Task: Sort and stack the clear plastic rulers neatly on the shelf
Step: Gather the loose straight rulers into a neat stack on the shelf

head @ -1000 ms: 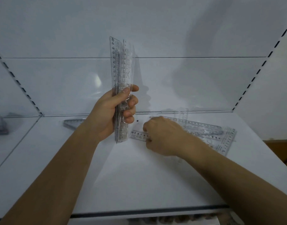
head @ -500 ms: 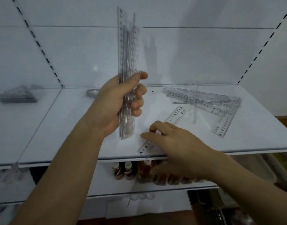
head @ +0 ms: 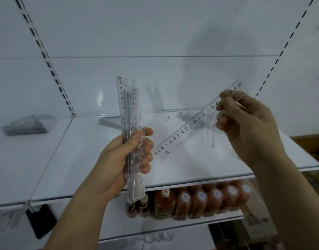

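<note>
Fingers of the left hand clench the upright ruler bundle as a growing stack, while the right hand, at three o'clock, pinches a single ruler, likely to add it.

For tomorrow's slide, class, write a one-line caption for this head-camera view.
Left hand grips an upright bundle of clear plastic rulers; right hand holds one slanted clear ruler above the white shelf.

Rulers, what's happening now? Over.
Left hand grips upright ruler bundle. Right hand pinches single ruler, tilted, off the shelf. Nothing between them.
</note>
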The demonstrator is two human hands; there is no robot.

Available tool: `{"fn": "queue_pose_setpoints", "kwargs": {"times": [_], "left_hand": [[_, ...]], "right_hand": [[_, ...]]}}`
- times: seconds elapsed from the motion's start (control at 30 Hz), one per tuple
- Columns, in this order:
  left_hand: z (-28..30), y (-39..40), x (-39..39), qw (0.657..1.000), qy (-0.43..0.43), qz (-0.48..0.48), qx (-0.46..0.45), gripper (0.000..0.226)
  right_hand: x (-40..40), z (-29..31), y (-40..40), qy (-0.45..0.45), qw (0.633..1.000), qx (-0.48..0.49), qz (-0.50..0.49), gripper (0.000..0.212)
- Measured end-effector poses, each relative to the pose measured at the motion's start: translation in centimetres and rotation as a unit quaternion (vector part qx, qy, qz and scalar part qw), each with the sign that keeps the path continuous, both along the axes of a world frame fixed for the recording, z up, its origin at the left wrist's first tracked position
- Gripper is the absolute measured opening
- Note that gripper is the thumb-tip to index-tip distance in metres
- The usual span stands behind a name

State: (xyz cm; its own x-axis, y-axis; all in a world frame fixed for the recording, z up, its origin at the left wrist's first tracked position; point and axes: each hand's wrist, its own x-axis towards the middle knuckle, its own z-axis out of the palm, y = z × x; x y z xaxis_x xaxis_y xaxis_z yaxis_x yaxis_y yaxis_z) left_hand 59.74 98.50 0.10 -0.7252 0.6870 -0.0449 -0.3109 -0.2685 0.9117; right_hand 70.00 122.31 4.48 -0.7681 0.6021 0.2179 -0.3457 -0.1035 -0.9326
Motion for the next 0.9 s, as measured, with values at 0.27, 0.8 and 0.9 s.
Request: {"fn": "queue_pose_setpoints", "kwargs": {"times": [0.27, 0.8, 0.9], "left_hand": [[0.6, 6.4, 0.6, 0.988, -0.073, -0.132, -0.040, 0.038], [-1.3, 14.1, -0.6, 0.980, -0.191, -0.058, 0.018, 0.041], [-0.6, 14.5, -2.3, 0.984, -0.173, -0.023, -0.034, 0.035]], "right_hand": [[-2.6, -0.2, 2.5, -0.048, 0.991, 0.080, 0.096, 0.005], [-10.3, -3.7, 14.0, -0.333, 0.723, 0.597, 0.100, 0.048], [-10.4, -5.5, 14.5, -0.381, 0.653, 0.641, 0.131, 0.061]]}}
